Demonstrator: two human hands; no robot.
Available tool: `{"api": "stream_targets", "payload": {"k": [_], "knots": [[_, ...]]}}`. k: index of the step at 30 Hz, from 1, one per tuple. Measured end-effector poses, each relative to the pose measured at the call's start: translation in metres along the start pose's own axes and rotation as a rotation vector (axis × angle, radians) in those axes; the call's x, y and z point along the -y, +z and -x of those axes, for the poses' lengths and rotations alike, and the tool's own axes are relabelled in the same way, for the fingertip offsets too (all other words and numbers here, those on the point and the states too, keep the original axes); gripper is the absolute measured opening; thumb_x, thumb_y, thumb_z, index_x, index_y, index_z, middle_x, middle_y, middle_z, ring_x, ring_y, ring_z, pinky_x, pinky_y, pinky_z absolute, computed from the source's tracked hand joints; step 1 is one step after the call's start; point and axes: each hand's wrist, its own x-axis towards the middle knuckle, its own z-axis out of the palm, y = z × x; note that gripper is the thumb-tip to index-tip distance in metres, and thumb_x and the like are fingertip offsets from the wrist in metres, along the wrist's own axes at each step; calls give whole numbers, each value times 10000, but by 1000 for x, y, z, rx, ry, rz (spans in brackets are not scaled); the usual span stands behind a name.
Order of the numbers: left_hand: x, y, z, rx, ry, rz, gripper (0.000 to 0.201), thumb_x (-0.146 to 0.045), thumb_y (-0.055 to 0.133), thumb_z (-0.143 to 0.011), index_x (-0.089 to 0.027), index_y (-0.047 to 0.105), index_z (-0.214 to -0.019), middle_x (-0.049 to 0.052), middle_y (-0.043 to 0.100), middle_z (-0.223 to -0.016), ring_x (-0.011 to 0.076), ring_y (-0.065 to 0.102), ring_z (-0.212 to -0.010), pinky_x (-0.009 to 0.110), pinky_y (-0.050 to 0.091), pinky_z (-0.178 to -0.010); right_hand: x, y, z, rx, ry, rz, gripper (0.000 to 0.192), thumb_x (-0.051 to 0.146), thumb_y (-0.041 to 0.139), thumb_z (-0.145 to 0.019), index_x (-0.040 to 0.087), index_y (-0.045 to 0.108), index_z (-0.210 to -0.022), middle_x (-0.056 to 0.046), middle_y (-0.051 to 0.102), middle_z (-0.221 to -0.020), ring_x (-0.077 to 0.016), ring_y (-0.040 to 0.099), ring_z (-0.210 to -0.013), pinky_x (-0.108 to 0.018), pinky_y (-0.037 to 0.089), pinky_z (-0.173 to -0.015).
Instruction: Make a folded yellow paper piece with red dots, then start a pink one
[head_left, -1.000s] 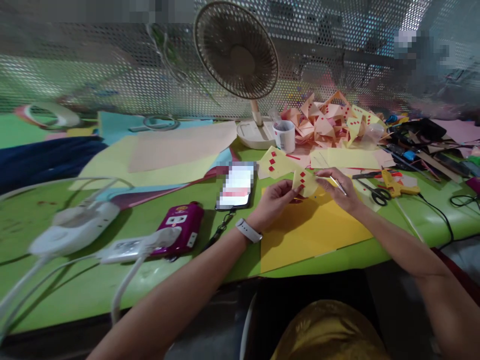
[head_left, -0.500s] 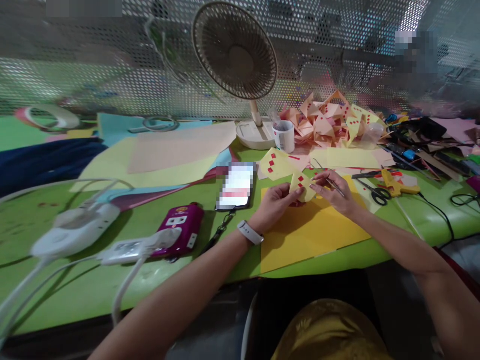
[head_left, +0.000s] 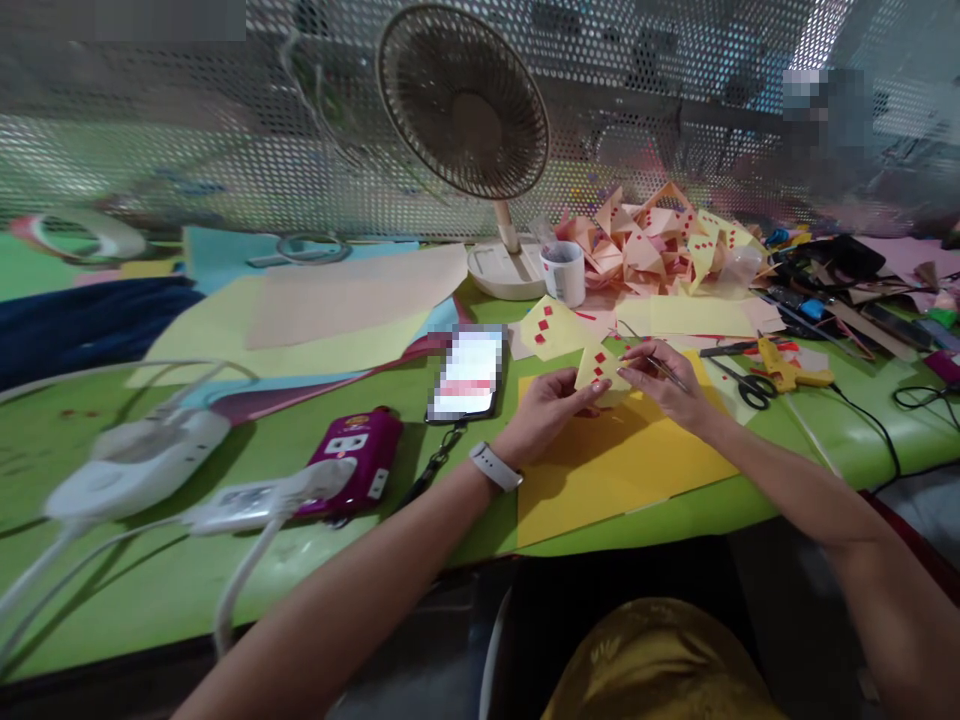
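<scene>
My left hand (head_left: 553,412) pinches a folded piece of pale yellow paper (head_left: 590,362) with red diamond shapes on its face. Across from it, my right hand (head_left: 667,385) has its fingertips at the paper's right edge and grips slim metal tweezers (head_left: 673,374). Below both hands lies a sheet of orange-yellow paper (head_left: 600,485). Just behind them another pale yellow piece with red diamonds (head_left: 556,328) rests on the table. What the fingers hide behind the held paper cannot be seen.
A phone (head_left: 469,375) and a purple power bank (head_left: 360,460) lie left of my hands, near a white power strip (head_left: 142,455). Behind stand a fan (head_left: 465,105), a cup (head_left: 564,275) and a pile of folded paper (head_left: 637,245). Scissors (head_left: 754,388) and a yellow glue gun (head_left: 784,368) lie right.
The scene has shifted slightly left in view. My left thumb sits a little lower on the folded paper, baring more of the red diamonds. Both hands keep their hold.
</scene>
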Motion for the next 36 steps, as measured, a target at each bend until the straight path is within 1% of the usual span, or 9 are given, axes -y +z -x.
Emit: {"api": "stream_targets", "payload": {"k": [5, 9, 13, 18, 21, 23, 25, 30, 36], "knots": [[4, -1, -1, -25, -37, 10, 339, -461, 838, -698, -157, 714, -786, 21, 718, -750, 123, 671, -651, 246, 606, -693, 0, -1, -1, -10, -2, 7, 321, 498, 724, -799, 216, 629, -921, -11, 626, -822, -143, 583, -768, -298, 481, -712], [5, 0, 0, 1, -38, 41, 336, -450, 833, -708, -156, 732, -835, 38, 737, -794, 133, 687, -664, 257, 614, -693, -1, 0, 1, 18, -22, 32, 439, 501, 788, -744, 227, 609, -1036, -4, 621, -858, -147, 589, -810, -294, 485, -748], [3, 3, 2, 38, -23, 27, 297, -423, 810, -745, -161, 748, -870, 35, 731, -792, 125, 684, -654, 260, 618, -707, -1, 3, 2, 53, -98, 161, 382, 529, 769, -767, 225, 624, -948, 9, 599, -776, -140, 568, -705, -291, 475, -672], [3, 5, 3, 40, -46, 13, 256, -389, 815, -743, -150, 726, -767, 26, 701, -720, 132, 679, -637, 286, 632, -715, -1, -13, -11, -180, -205, 182, 354, 575, 615, -887, 230, 608, -968, -1, 638, -803, -137, 624, -691, -298, 509, -692], [4, 4, 2, 42, -58, 31, 268, -397, 828, -727, -152, 735, -780, 30, 713, -739, 124, 675, -626, 278, 632, -706, -2, -30, -20, -351, -201, 136, 355, 571, 620, -886, 234, 577, -992, 33, 586, -721, -116, 592, -625, -265, 492, -640], [4, 4, 1, 35, -60, 36, 275, -402, 833, -721, -152, 727, -761, 30, 712, -737, 124, 674, -621, 275, 631, -702, -2, -35, -22, -391, -200, 120, 362, 565, 649, -868, 236, 560, -991, 48, 558, -695, -113, 583, -615, -258, 478, -636], [4, 4, 1, 34, -60, 27, 279, -403, 832, -722, -152, 714, -743, 30, 706, -724, 131, 679, -625, 280, 630, -700, -1, -33, -19, -316, -182, 116, 372, 565, 658, -862, 232, 558, -995, 48, 557, -701, -120, 597, -648, -264, 472, -668], [5, 5, 2, 64, -15, 29, 302, -436, 813, -734, -154, 722, -791, 27, 712, -756, 131, 670, -658, 304, 627, -732, 4, -8, -3, 67, -108, 298, 441, 605, 695, -810, 203, 622, -976, 11, 611, -745, -140, 572, -682, -280, 424, -654], [5, 9, 5, 100, -29, -3, 372, -471, 825, -713, -143, 727, -859, 37, 728, -825, 140, 675, -733, 300, 599, -775, 4, 1, 2, 85, -109, 289, 379, 584, 619, -877, 208, 649, -841, -6, 628, -746, -141, 546, -668, -286, 404, -633]]}}
